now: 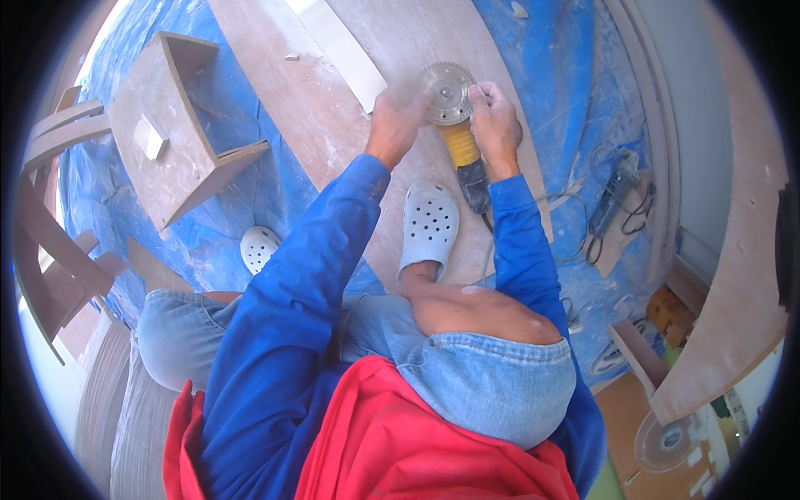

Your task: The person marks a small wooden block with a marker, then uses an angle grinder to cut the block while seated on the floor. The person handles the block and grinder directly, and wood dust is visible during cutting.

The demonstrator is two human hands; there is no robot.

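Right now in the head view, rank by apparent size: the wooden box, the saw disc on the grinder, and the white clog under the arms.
1. Wooden box, clearly largest.
2. White clog.
3. Saw disc, a little smaller than the clog; both hands touch it, and fisheye bending makes that gap unsure.

The left hand [398, 117] covers the left edge of the toothed disc [447, 82], and its fingertips are out of sight beneath the hand. The right hand [495, 119] wraps the yellow grinder [463, 148], hiding the head where disc and body join. The second power tool [614, 196] on the blue tarp [575, 75] is too small to tell its kind. A round blade [662, 440] at lower right is blurred.
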